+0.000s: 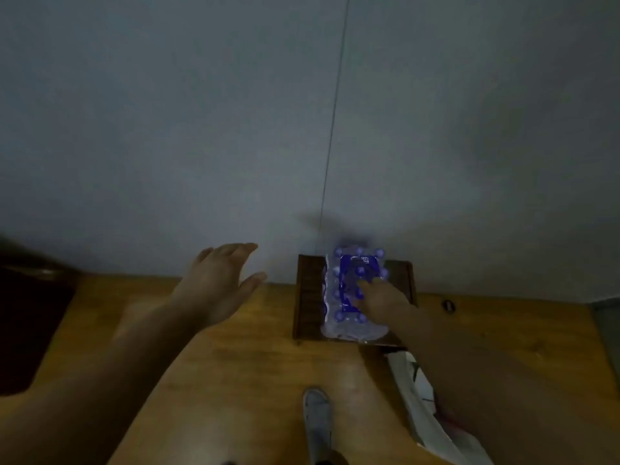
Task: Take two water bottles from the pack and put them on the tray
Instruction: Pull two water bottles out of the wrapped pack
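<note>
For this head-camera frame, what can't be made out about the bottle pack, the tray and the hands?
- Shrink-wrapped pack of blue-capped water bottles: blurred; bottle count and label unreadable.
- Right hand: on the pack; its grip is hidden by the hand itself.
- Dark brown wooden tray: middle covered by the pack, right side by the forearm.
- Left hand: open, motion-blurred.

I see the shrink-wrapped pack (352,290) of blue-capped water bottles lying directly under my right hand (382,300), well right of my left hand (218,283), resting on the dark wooden tray (307,297).
</note>
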Demonstrator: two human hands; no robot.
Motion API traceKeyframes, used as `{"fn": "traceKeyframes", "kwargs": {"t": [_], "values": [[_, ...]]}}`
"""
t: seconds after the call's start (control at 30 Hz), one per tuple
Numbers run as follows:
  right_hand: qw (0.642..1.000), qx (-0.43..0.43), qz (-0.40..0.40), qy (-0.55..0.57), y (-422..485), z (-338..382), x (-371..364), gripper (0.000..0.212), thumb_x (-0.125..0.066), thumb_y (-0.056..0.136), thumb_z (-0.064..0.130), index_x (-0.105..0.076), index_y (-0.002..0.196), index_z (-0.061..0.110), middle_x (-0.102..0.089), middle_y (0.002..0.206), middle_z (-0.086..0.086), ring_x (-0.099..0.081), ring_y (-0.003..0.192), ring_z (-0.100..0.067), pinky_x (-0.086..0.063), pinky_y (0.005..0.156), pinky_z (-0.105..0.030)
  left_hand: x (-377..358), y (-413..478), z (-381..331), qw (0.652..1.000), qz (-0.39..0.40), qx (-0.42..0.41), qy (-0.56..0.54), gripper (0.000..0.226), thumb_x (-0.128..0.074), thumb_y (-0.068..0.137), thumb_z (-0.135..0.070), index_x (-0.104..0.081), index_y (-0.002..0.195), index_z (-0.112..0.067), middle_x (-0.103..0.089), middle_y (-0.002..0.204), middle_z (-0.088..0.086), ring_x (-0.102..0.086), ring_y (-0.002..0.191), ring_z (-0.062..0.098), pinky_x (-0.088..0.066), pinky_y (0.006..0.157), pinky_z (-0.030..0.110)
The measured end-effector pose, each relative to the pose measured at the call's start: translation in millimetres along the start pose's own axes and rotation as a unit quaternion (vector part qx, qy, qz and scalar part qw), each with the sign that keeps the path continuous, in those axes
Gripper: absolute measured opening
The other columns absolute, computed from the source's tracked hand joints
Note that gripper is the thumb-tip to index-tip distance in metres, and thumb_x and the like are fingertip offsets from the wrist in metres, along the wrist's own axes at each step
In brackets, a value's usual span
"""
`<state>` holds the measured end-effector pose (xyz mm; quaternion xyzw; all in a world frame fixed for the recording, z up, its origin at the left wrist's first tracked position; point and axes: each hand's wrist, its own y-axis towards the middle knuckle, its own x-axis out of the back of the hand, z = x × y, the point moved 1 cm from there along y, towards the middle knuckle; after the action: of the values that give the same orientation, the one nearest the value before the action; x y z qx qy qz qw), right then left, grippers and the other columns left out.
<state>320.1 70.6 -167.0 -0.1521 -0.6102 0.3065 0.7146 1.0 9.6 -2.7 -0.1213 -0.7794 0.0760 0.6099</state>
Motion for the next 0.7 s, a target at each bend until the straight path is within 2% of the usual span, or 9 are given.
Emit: {"fn": "traceKeyframes", "kwargs": {"t": [0.1,0.23,0.33,0.47,0.57,0.7], "values": [[0.998,-0.018,0.04,-0.044,30,-10,-14,0.044,-0.044,0.104,0.023,-0.045,0.146,0.012,-0.054,0.143,-0.017,-0.057,0.126,-0.034,-0.05,0.101,-0.044,-16,10,2,1.0,0.001,0.026,-0.014,0.066,-0.048,0.098,-0.056,-0.036,0.155,-0.024,-0.048,0.155,0.002,-0.043,0.142,0.022,-0.031,0.116,0.043],[0.993,-0.038,0.082,-0.08,61,-14,-32,0.047,-0.04,0.106,0.026,-0.039,0.152,0.015,-0.049,0.147,-0.015,-0.053,0.132,-0.032,-0.049,0.102,-0.045,-32,17,-1,0.999,-0.011,0.049,-0.01,0.062,-0.055,0.096,-0.053,-0.044,0.15,-0.025,-0.056,0.148,0.001,-0.052,0.134,0.024,-0.042,0.106,0.041],[0.993,-0.061,0.067,-0.072,76,-18,-44,0.042,-0.036,0.107,0.026,-0.048,0.145,0.014,-0.057,0.139,-0.016,-0.06,0.124,-0.033,-0.051,0.095,-0.043,-41,20,-4,0.999,-0.016,0.044,-0.006,0.061,-0.056,0.095,-0.052,-0.048,0.148,-0.024,-0.06,0.144,0.002,-0.055,0.131,0.023,-0.044,0.103,0.038],[0.997,-0.07,0.034,-0.012,89,-25,-53,0.037,-0.039,0.105,0.024,-0.064,0.126,0.006,-0.068,0.124,-0.02,-0.064,0.114,-0.039,-0.046,0.083,-0.039,-53,23,-6,0.999,-0.016,0.043,-0.014,0.062,-0.05,0.095,-0.056,-0.046,0.148,-0.025,-0.06,0.143,0.0,-0.056,0.131,0.021,-0.042,0.103,0.034],[0.998,-0.052,0.025,-0.003,83,-29,-48,0.033,-0.045,0.103,0.025,-0.064,0.125,0.009,-0.069,0.118,-0.018,-0.067,0.108,-0.038,-0.051,0.085,-0.042,-57,24,-9,0.999,-0.011,0.032,-0.04,0.062,-0.048,0.095,-0.057,-0.047,0.147,-0.024,-0.062,0.141,0.001,-0.058,0.127,0.022,-0.044,0.103,0.037],[0.999,0.01,-0.031,0.011,57,-35,-27,0.032,-0.041,0.103,0.04,-0.059,0.116,0.017,-0.071,0.102,-0.009,-0.068,0.09,-0.026,-0.054,0.075,-0.036,-61,25,-13,0.997,-0.005,0.031,-0.07,0.063,-0.047,0.095,-0.057,-0.044,0.149,-0.025,-0.059,0.144,0.0,-0.054,0.132,0.02,-0.042,0.106,0.034]]}}
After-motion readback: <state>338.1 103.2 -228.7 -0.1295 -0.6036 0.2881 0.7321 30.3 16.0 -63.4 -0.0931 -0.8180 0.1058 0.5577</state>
